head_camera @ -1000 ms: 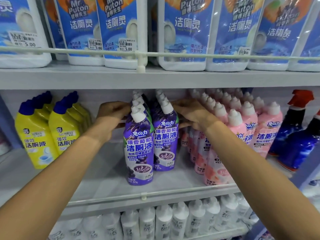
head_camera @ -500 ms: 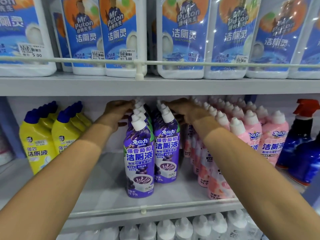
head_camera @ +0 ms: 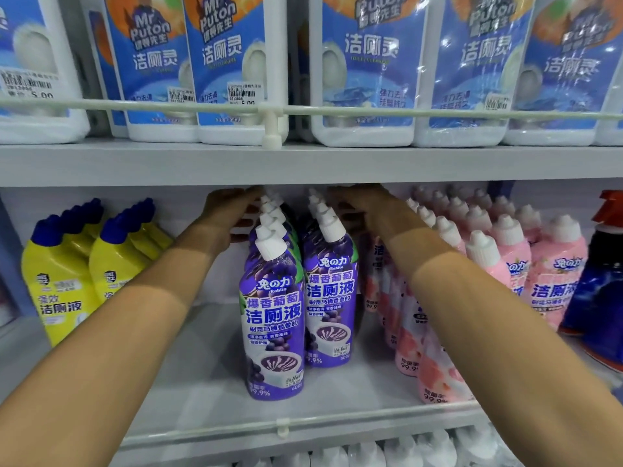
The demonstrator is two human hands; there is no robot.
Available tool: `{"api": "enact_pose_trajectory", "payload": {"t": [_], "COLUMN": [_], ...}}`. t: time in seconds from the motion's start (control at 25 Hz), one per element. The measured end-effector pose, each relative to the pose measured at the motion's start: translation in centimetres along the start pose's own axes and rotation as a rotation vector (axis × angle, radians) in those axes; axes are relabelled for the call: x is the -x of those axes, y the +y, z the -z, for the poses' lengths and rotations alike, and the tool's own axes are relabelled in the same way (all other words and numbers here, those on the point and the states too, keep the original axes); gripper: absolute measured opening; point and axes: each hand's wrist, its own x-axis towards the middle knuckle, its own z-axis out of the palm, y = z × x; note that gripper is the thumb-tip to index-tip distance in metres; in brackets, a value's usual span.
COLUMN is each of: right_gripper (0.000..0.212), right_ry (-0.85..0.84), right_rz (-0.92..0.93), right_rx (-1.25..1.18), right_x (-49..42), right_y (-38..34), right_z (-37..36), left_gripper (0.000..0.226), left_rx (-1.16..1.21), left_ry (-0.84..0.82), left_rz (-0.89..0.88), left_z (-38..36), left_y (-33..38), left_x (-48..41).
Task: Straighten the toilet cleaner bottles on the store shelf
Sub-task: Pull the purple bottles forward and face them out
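Note:
Two rows of purple toilet cleaner bottles with white caps stand upright in the middle of the shelf, the left row's front bottle (head_camera: 273,325) slightly ahead of the right row's front bottle (head_camera: 332,298). My left hand (head_camera: 229,214) reaches deep under the upper shelf and its fingers touch the left side of the rear bottles of the left row. My right hand (head_camera: 367,207) touches the right side of the rear bottles of the right row. The fingertips are partly hidden behind the caps.
Pink bottles (head_camera: 553,284) crowd the right, under my right forearm. Yellow bottles (head_camera: 60,291) stand at the left, with a bare gap of shelf beside the purple rows. A dark blue spray bottle (head_camera: 603,284) is far right. A front rail (head_camera: 283,423) edges the shelf. Large white bottles (head_camera: 367,79) fill the shelf above.
Both hands have slid further back along the purple rows, from near the front bottles' necks to the rear bottles. The view has come closer and dropped slightly.

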Motion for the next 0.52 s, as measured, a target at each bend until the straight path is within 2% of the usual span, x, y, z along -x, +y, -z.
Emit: {"api": "enact_pose_trajectory", "payload": {"t": [0.16,0.24,0.28,0.36,0.44,0.52], "right_gripper": [0.034,0.041,0.034,0.026,0.033,0.027], "right_ry": [-0.070,-0.040,-0.021,-0.021,-0.044,-0.031], "right_rz": [0.004,0.024,0.044,0.071,0.074,0.078], "right_rx": [0.014,-0.006,-0.006,0.040,0.100,0.024], "right_x": [-1.2,-1.9,-1.9,-2.1,-1.4,0.3], "right_y": [0.5,0.8,0.8,0.8,0.7,0.7], "right_z": [-1.1,-1.4,-1.5,-1.3,-1.1,-0.8], "left_gripper": [0.014,0.009,0.005,0.007,0.006,0.012], "left_rx": [0.007,0.013,0.027,0.033,0.057,0.094], "left_ry": [-0.013,-0.026,-0.034,-0.025,-0.006,0.009], "left_rz": [0.034,0.062,0.063,0.040,0.034,0.025], "left_z": [-1.1,-0.8,-0.7,-0.7,-0.8,-0.3], "left_y": [0.1,-0.2,-0.4,-0.7,-0.9,-0.8], "left_x": [-1.7,-2.5,-2.8,-3.1,-2.9,-2.3]}}
